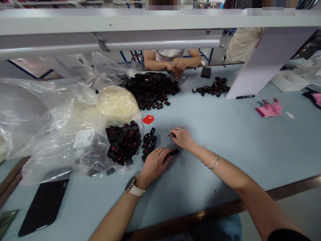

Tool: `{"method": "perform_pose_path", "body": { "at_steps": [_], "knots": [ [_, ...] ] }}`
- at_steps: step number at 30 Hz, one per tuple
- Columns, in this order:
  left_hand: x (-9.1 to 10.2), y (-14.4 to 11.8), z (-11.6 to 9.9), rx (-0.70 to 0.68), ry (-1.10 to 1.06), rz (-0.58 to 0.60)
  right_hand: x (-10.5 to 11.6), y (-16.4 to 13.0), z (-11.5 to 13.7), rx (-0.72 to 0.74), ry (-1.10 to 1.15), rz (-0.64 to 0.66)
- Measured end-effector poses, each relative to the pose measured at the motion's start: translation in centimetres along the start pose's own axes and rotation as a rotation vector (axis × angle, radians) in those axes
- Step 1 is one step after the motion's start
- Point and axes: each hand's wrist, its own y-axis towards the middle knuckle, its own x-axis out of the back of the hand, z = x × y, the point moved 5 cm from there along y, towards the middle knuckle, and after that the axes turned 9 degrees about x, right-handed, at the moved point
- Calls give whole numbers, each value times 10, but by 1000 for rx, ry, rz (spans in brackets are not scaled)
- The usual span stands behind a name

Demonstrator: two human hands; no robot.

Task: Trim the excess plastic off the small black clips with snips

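Black tags [148, 143] are being sorted; one black piece [173, 152] is being pinched by left hand [154, 164] fingers; right hand [182, 137] fingers, curled on a small piece, risk nudging it off the desk [225, 147].

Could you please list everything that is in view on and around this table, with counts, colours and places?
table: one, light blue, whole foreground
small tags: many, black with red, by the hands
far tag pile: one, black, table centre back
smaller tag pile: one, black, right back
plastic bags: several, clear, left
red piece: one, centre
phone: one, black, near left
pink glove: one, right
co-worker's hands: two, far side
left hand: on a tag
right hand: pinching something small
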Motion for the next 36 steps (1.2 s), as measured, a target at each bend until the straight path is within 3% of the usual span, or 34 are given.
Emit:
{"method": "perform_pose_path", "body": {
  "at_steps": [9, 17, 24, 30, 36],
  "knots": [
    [1, -1, 1, -37, 22, -49, 0, 8, 9, 8, -56, 53],
    [1, -2, 4, -26, 29, -68, -5, 0, -1, 55, 169, -71],
    [4, -2, 14, 101, 30, -140, -5, -16, -6, 112, 324, -272],
    [4, -3, 22, 187, -31, -142, 3, -24, -1, 172, 367, -285],
    [4, -4, 25, 263, -38, -136, 9, -25, -3, 43, 526, -292]
  ]
}}
